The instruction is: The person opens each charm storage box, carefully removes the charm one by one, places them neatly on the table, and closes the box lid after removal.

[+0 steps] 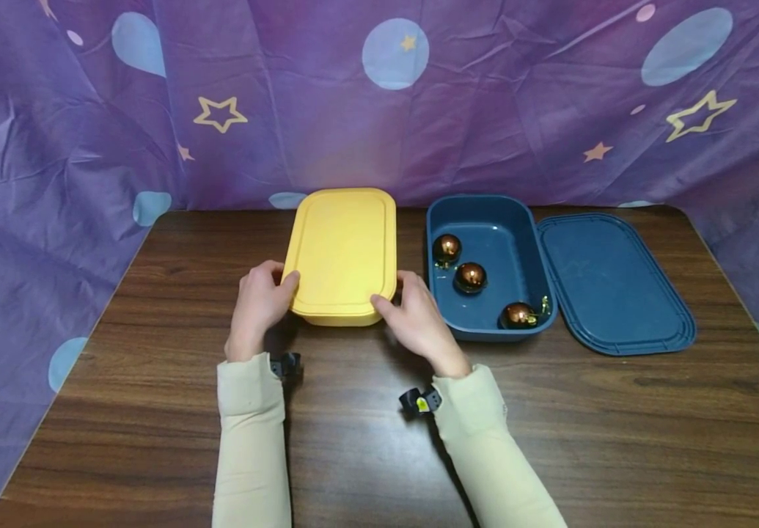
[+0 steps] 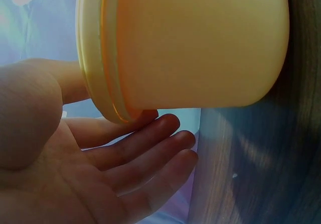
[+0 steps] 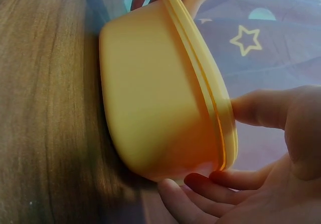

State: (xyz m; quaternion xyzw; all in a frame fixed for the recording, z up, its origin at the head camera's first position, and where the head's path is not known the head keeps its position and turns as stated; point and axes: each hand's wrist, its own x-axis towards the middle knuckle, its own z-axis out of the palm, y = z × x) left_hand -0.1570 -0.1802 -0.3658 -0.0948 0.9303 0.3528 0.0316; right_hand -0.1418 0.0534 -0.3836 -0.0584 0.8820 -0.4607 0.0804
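A yellow rectangular container (image 2: 200, 48) with rounded corners stands on the table, its yellow lid (image 1: 342, 249) lying on top. At the lid's near left corner, my left hand (image 1: 259, 304) pinches the rim, thumb above and fingers underneath. My right hand (image 1: 419, 319) pinches the near right corner the same way. Some right fingertips (image 3: 173, 191) reach down beside the container's wall. To the right, an open blue container (image 1: 498, 246) holds three shiny brown Christmas baubles (image 1: 470, 277), one at the left wall, one near the middle and one at the near right corner.
A blue lid (image 1: 617, 282) lies flat on the dark wooden table (image 1: 366, 440), touching or almost touching the blue container's right side. Behind the table hangs a purple cloth (image 1: 326, 95) with stars and circles. Each wrist carries a small black camera (image 1: 419, 401).
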